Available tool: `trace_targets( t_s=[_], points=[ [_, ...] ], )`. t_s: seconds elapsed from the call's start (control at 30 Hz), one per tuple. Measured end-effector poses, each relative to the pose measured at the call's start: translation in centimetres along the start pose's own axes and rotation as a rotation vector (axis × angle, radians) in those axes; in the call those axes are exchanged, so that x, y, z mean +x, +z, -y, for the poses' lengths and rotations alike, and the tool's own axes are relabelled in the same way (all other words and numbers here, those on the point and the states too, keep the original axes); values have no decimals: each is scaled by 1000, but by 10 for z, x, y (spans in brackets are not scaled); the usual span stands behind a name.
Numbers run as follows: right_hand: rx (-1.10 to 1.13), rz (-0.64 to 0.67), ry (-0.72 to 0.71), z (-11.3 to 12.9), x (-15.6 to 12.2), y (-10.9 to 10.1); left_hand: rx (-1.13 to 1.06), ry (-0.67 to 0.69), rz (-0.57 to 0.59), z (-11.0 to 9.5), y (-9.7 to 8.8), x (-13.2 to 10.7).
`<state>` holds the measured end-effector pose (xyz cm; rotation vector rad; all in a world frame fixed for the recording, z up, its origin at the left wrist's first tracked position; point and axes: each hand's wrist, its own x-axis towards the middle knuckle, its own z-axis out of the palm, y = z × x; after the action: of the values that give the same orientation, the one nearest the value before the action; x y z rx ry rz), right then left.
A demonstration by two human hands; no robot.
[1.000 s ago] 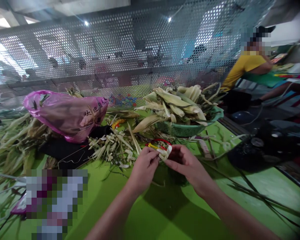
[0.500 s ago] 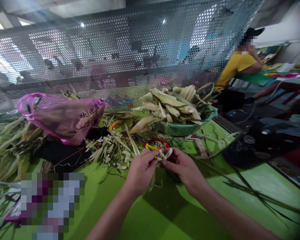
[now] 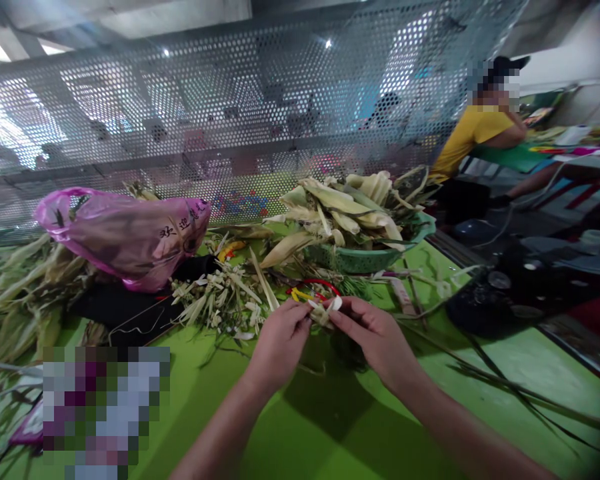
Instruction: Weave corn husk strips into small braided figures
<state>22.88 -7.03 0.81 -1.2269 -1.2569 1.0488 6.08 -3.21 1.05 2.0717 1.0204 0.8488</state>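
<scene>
Between my two hands is a small pale piece of folded corn husk (image 3: 323, 313). My left hand (image 3: 285, 337) pinches its left side with thumb and fingers. On the other side my right hand (image 3: 373, 333) grips the husk between thumb and forefinger. Just behind the fingers lie pliers with red and yellow handles (image 3: 327, 287), partly hidden. A pile of cut husk strips (image 3: 225, 297) is left of my hands. Beneath my right hand a dark object in shadow cannot be made out.
A green basket (image 3: 365, 260) heaped with corn husks (image 3: 350, 207) stands behind my hands. At left are a pink plastic bag (image 3: 130, 233) and loose husks (image 3: 30, 287). Long dark stems (image 3: 520, 387) cross the green table (image 3: 330, 440) at right. A person in yellow (image 3: 473, 133) sits beyond.
The husk piece has turned a little between my fingers, and its pale ends sit differently. A thin strip hanging below my left hand has moved mostly out of sight.
</scene>
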Motion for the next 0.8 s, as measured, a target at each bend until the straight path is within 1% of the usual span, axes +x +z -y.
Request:
trace_targets(
  t_s=[0.13,0.23,0.33,0.4,0.47,0.6,0.7,0.8],
  points=[
    [7,-46,16,0,0,-2,-48,-103,-84,1,4,-2],
    [27,-61,16,2,0,-2,-50,-79,-116,0,4,-3],
    [-4,-36,35,5,0,-3,-38,-14,-90,-2,3,-4],
    [-55,-12,70,7,0,-4,-12,11,-54,-3,2,-4],
    [-79,-16,79,6,1,-5,26,23,-33,-4,1,-5],
    [-21,-53,51,3,1,-6,65,36,16,-6,0,-6],
    [24,-81,77,1,1,-6,27,57,55,-7,0,-6],
    [73,-91,83,1,1,-5,-17,47,34,-5,0,-5]
  ],
)
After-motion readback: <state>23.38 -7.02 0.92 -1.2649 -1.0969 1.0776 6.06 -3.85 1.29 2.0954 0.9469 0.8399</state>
